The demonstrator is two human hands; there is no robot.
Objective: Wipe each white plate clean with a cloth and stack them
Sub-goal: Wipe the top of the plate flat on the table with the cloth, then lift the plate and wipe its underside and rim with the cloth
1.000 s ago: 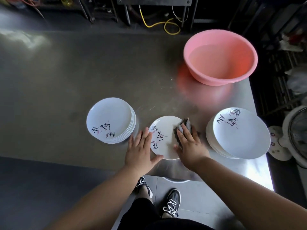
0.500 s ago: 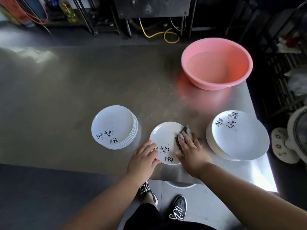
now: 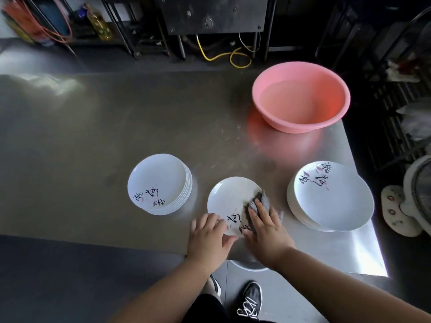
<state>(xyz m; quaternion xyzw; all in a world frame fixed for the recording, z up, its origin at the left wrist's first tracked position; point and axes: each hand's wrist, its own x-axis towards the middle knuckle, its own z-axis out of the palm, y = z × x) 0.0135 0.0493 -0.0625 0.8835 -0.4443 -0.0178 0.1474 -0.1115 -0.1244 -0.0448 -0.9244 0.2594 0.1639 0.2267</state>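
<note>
A single white plate (image 3: 227,199) with black painted characters lies flat near the front edge of the steel table. My right hand (image 3: 268,227) presses a grey cloth (image 3: 261,201) onto the plate's right side with straight fingers. At the plate's near left rim rests my left hand (image 3: 208,238), fingers flat on it. A stack of several white plates (image 3: 158,183) stands to the left. Another stack of white plates (image 3: 331,197) stands to the right, its top plate tilted.
A pink basin (image 3: 300,96) holding water sits at the back right of the steel table (image 3: 93,127). The table's right edge ends just beyond the right stack, with a white fan (image 3: 410,197) past it. My shoes show below the front edge.
The middle plate has turned, so its painted characters moved from the left side to the near edge. My left hand slid round the rim toward me; the right hand keeps the cloth on the plate.
</note>
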